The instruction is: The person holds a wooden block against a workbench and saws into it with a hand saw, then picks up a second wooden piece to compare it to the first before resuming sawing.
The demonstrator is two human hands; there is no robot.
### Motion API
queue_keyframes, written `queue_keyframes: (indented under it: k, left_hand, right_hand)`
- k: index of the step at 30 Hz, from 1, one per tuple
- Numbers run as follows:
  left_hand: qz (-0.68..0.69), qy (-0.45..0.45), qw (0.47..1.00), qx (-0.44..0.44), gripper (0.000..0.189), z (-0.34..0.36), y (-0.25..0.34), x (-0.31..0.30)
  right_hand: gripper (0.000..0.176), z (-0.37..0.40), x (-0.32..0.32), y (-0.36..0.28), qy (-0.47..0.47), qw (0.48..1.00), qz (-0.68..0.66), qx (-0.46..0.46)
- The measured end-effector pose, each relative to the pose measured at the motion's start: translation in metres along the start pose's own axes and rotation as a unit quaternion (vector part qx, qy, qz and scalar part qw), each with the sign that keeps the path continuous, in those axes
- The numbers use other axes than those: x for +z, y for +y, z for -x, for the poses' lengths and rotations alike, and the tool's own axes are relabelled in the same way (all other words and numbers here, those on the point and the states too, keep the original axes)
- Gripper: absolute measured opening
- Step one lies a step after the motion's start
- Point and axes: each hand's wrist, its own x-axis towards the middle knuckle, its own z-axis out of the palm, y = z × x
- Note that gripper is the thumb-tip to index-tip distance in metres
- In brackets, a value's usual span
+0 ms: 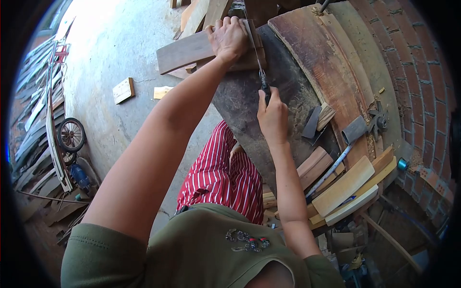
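Note:
My left hand (227, 39) presses down on a brown wooden board (185, 52), its fingers curled over the far side. The board lies across another piece of wood at the edge of the dark work table (240, 98). In my right hand (272, 117) is the handle of a handsaw (260, 65), fingers wrapped round it. Its thin blade points away from me and runs along the board's right end, just right of my left hand. The blade's far end fades out near the top of the view.
A thick wooden slab (321, 53) lies on the table's right, with a hammer (354, 129) and wood offcuts (343, 187) nearby. A brick wall (422, 96) stands right. A wood block (124, 90) sits on the concrete floor; a wheel (71, 135) and stacked planks are left.

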Motion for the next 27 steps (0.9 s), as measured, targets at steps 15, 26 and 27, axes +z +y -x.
queue_keyframes:
  k: [15, 26, 27]
  left_hand:
    - [0.001, 0.019, 0.999, 0.033, 0.038, 0.006, -0.002, 0.002]
    - [0.009, 0.022, 0.999, 0.044, 0.031, 0.000, -0.004, 0.002]
    - [0.010, 0.033, 0.997, 0.064, 0.031, -0.002, -0.004, 0.004]
  right_hand:
    - [0.021, 0.025, -0.011, 0.002, -0.008, 1.000, 0.027, 0.002]
    - [0.023, 0.018, 0.003, 0.001, -0.034, 0.998, 0.048, 0.030]
    - [0.023, 0.024, 0.002, 0.001, -0.033, 0.998, 0.048, 0.033]
